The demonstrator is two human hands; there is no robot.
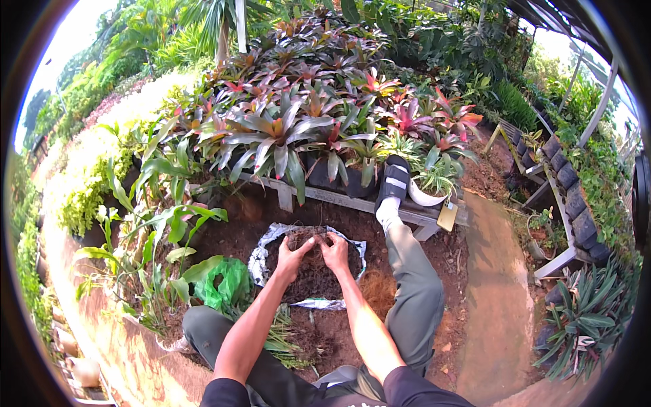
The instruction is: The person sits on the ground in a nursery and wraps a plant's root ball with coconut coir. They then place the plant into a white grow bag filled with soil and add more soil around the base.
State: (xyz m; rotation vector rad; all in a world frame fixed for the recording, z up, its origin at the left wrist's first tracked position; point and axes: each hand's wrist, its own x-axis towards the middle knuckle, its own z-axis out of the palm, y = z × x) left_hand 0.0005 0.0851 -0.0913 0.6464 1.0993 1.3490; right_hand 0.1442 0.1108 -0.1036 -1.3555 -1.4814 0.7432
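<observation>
Both hands meet over an open sack (258, 254) with a rolled-down, silvery white rim. Dark, fibrous potting mix (310, 285) fills it. My left hand (291, 260) and my right hand (335, 253) grip a tangled clump of brown roots or fibre (304, 238) from either side, thumbs nearly touching. Fine strands stick up above the fingertips. Between the hands, part of the clump blends into the mix below, so its lower edge is hard to make out.
Potted bromeliads (277, 132) crowd a low bench (285, 196) ahead. My sandalled foot (394, 180) rests on it beside a white pot (424, 196) and a phone (447, 215). Green netting (224, 285) lies left of the sack, orange-brown fibre (379, 292) right, cut leaves (282, 336) nearer me.
</observation>
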